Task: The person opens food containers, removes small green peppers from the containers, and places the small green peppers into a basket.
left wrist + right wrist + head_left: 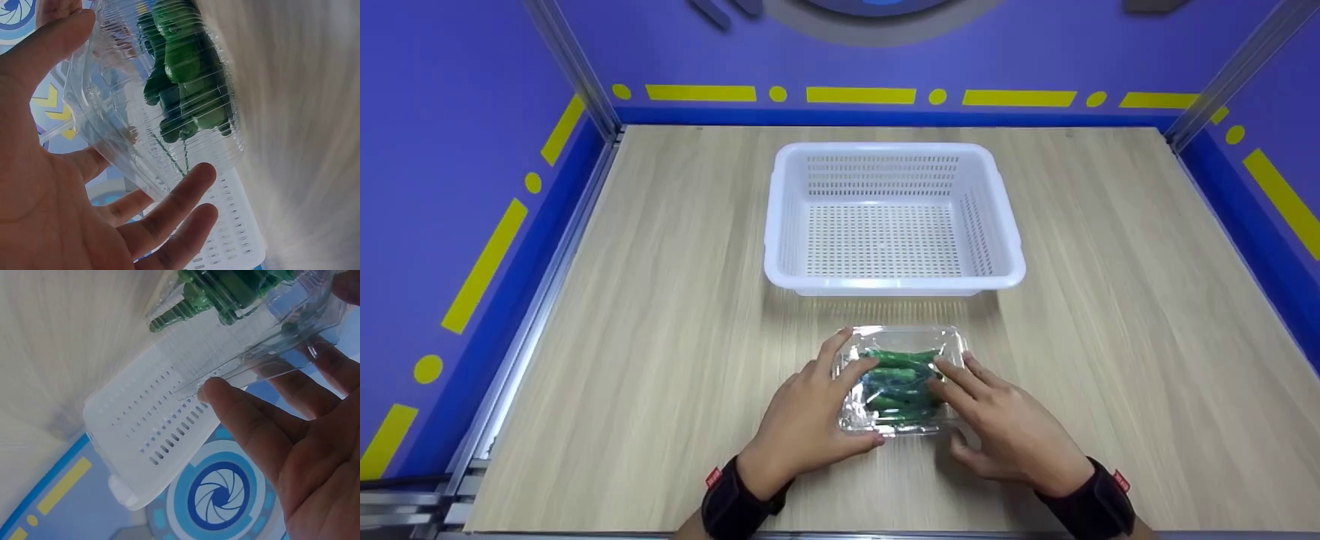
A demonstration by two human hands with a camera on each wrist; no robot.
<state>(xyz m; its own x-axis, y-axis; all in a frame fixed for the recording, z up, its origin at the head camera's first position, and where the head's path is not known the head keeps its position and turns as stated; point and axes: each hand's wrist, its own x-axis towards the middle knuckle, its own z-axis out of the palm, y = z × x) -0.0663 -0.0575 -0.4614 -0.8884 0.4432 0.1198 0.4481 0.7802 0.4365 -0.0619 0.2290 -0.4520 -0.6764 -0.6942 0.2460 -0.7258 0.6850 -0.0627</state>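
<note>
A clear plastic clamshell box (901, 339) with several long green vegetables (901, 379) inside lies on the table; their exact kind is hard to tell through the plastic. My left hand (808, 416) grips its left side, the thumb along the near edge and the fingers over the lid and far left edge. On the right, my right hand (1014, 427) touches the lid with extended fingers, while its thumb lies by the near right corner. In the right wrist view, a fingertip (216, 389) meets the lid's rim.
Just beyond the box stands a white perforated plastic basket (895, 283) with nothing in it. The wooden table (675, 300) is bordered by blue panels (840, 116) with yellow marks at the back and both sides.
</note>
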